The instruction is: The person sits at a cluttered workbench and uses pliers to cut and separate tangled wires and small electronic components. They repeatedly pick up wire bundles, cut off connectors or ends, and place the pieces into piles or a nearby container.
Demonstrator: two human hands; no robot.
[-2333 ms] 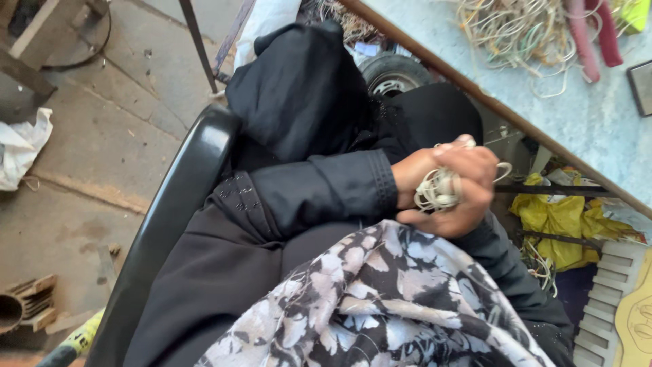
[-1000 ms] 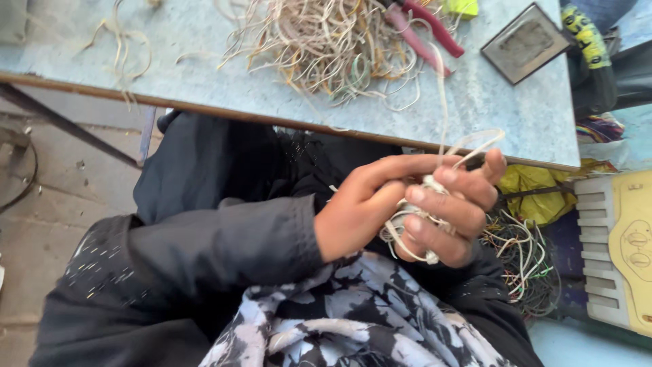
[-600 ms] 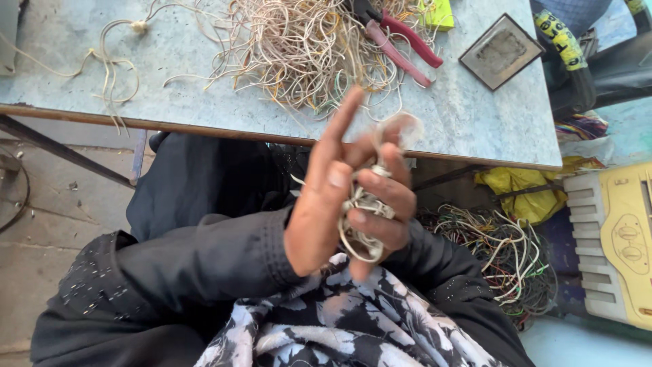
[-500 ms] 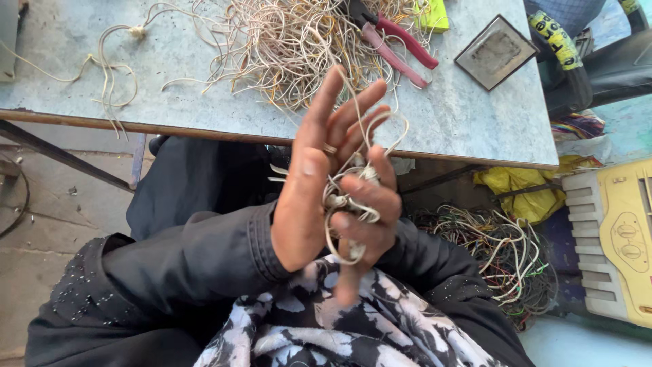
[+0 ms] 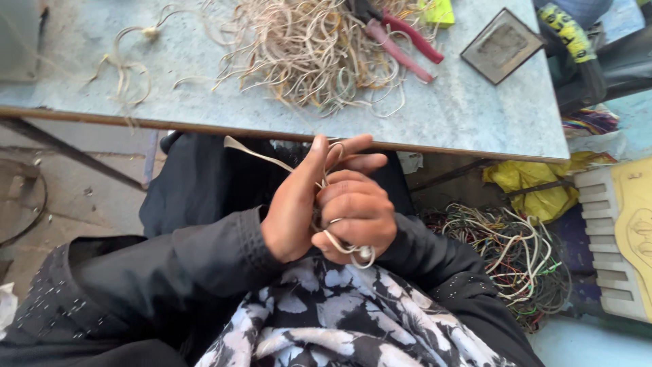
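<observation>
Both hands now pressed together over the lap, unlike half a second ago when the left palm stood open with fingers fanned toward 12 o'clock. Left hand (image 5: pixel 295 207) now folded against the right hand (image 5: pixel 356 217), thumb and forefinger still extended toward 1 o'clock, other fingers hidden behind. Right hand clenched into a fist around the wire bundle (image 5: pixel 324 204). Bundle wedged between the two hands, mostly covered by the right knuckles; only pale loops showing at the fingertips near 12 o'clock and a small connector end hanging at 5 o'clock below the fist. One flat pale strand running out from the left thumb toward 10 o'clock, long axis slanting up and leftward. Bundle itself too hidden to tell its axis. Table (image 5: pixel 475 115) at 12 o'clock, carrying a wire heap (image 5: pixel 305 54), red-handled pliers (image 5: pixel 407 44) and a small dark square frame (image 5: pixel 501 44). Tangle of coloured wires (image 5: pixel 516 258) on the floor at 3 o'clock.
</observation>
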